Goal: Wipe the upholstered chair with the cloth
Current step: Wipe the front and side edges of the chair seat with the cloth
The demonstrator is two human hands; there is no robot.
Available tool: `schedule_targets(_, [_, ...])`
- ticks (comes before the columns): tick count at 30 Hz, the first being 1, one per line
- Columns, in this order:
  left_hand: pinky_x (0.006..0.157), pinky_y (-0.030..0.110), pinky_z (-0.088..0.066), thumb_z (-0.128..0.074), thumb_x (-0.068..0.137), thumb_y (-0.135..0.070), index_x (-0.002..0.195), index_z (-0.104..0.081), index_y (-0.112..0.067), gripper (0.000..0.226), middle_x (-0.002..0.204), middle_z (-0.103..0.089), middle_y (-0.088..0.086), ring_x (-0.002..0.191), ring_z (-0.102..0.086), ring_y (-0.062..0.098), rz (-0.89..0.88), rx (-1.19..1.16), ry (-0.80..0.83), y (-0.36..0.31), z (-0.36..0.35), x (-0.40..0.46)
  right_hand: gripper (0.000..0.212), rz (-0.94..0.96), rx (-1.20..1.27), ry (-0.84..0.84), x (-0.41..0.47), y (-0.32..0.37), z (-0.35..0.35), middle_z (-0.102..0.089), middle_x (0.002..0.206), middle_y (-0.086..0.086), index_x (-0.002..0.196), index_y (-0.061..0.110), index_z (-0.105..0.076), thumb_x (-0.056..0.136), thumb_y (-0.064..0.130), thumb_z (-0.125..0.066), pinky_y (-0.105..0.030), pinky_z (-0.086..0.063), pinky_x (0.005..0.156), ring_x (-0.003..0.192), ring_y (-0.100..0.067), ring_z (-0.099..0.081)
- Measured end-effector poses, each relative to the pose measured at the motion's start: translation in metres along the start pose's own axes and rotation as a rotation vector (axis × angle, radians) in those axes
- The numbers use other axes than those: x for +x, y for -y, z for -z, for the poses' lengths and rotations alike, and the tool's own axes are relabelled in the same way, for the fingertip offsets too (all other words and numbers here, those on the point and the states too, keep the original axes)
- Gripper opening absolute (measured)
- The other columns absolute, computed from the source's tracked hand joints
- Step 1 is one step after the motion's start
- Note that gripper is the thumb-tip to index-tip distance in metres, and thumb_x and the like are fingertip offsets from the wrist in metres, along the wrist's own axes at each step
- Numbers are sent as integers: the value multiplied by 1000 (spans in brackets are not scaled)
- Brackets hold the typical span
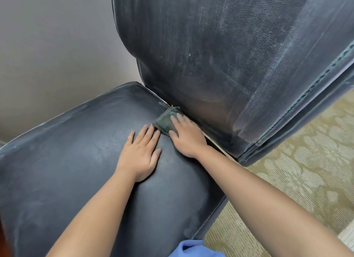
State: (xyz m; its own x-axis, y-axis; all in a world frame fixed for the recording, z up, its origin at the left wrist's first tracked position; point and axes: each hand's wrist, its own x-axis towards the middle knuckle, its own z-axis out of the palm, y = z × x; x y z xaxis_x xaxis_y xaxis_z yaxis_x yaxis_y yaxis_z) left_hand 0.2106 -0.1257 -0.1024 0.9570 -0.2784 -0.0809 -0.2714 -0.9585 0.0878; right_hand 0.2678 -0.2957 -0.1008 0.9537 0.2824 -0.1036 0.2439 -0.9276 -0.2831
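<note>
Folded dark green cloth point(167, 121) lies on the upholstered chair point(76, 151) seat, at the crease below the backrest. Right hand point(186, 136) presses it, fingers straight. Left hand point(140, 154) rests flat beside cloth, holding nothing.

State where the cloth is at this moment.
In the head view the cloth lies near the centre, on the seat cushion at the crease below the backrest, under the right hand's flat fingers, just beyond the left hand.
</note>
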Motion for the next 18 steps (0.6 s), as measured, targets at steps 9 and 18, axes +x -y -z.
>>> schedule_targets(9, [120, 40, 1, 13, 79, -52, 153, -8, -23, 82, 161, -1, -6, 148, 4, 15, 175, -42, -54, -1, -4, 4, 57, 20, -38, 32, 1, 4, 4, -9, 159, -4, 151, 17, -13, 101, 38, -28, -33, -8, 118, 145, -20, -10])
schedule_targets(18, [119, 41, 1, 12, 80, -51, 152, -12, -24, 81, 160, -5, -6, 148, 1, 14, 190, -34, -66, -1, -6, 4, 54, -98, 107, 78, 37, 5, 11, -22, 155, -4, 150, 16, -17, 100, 36, -28, -35, -25, 110, 139, -24, -26])
